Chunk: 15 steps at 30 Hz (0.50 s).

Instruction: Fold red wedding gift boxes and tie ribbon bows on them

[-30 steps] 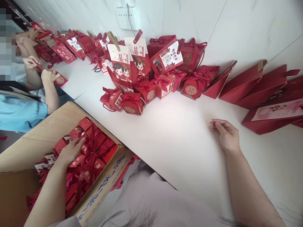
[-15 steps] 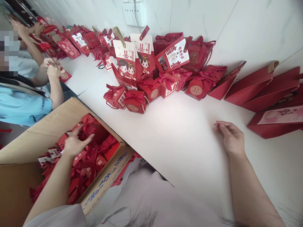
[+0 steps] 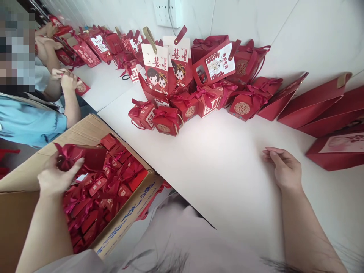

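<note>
My left hand (image 3: 54, 178) grips a dark red gift box (image 3: 91, 154) with a ribbon bow, raised above the open cardboard carton (image 3: 125, 216). Many similar red boxes (image 3: 98, 185) lie jumbled inside that carton. My right hand (image 3: 287, 168) rests on the white table (image 3: 216, 167), thumb against loosely curled fingers, with nothing visible in them. Nearest to it is a large red box with a pale pink printed panel (image 3: 341, 144). Across the table stand small red boxes with bows, among them one with a round gold emblem (image 3: 167, 121).
Along the wall runs a row of red boxes, including a white-topped one with a cartoon couple (image 3: 156, 70). Larger red bags (image 3: 315, 102) stand at the right. Another person's hands (image 3: 66, 79) hold a red box at the far left. A wall socket (image 3: 167, 13) is above.
My left hand has closed on a bowed red box and lifted it up and left from the carton's pile. My right hand keeps its pose, and the view has shifted slightly.
</note>
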Each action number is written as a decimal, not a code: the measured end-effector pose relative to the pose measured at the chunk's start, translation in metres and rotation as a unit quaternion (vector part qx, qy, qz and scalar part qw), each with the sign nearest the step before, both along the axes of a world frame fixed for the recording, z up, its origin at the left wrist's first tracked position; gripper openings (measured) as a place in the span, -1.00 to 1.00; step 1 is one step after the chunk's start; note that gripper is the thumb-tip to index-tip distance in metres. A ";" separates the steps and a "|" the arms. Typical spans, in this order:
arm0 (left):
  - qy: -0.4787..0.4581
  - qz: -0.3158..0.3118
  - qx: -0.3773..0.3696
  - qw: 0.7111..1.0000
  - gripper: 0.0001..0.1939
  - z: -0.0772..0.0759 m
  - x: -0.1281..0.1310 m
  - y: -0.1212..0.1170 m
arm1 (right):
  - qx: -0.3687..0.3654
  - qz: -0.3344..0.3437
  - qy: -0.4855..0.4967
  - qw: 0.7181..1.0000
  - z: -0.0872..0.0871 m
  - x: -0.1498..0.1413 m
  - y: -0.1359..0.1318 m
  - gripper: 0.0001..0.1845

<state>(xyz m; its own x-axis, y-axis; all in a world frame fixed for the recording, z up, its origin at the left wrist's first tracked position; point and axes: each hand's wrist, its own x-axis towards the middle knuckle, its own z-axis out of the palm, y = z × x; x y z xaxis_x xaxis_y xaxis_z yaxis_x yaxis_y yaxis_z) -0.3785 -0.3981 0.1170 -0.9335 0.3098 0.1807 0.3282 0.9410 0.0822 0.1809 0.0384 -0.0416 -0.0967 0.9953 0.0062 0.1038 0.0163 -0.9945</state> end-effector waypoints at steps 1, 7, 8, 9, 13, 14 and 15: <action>-0.023 -0.005 0.003 1.000 -0.23 -0.003 0.001 0.005 | 0.001 0.000 -0.002 1.000 0.000 0.000 0.000 -0.71; -0.155 -0.159 -0.020 0.975 -0.09 -0.035 0.004 0.038 | 0.005 0.003 -0.011 1.000 0.001 -0.001 -0.001 -0.68; -0.167 -0.191 -0.023 0.967 -0.08 -0.043 0.006 0.045 | 0.005 0.004 -0.013 1.000 0.001 -0.001 0.000 -0.68; -0.177 -0.219 -0.026 0.959 -0.10 -0.051 0.008 0.051 | 0.005 0.004 -0.014 1.000 0.001 -0.001 0.000 -0.68; -0.232 -0.266 -0.056 0.934 -0.24 -0.081 0.015 0.073 | 0.002 0.007 -0.014 1.000 0.000 0.000 0.001 -0.69; -0.245 -0.266 -0.059 0.931 -0.24 -0.086 0.015 0.076 | 0.003 0.008 -0.015 1.000 0.000 0.000 0.001 -0.70; -0.258 -0.267 -0.056 0.927 -0.23 -0.088 0.015 0.078 | 0.003 0.009 -0.015 1.000 0.000 0.000 0.001 -0.70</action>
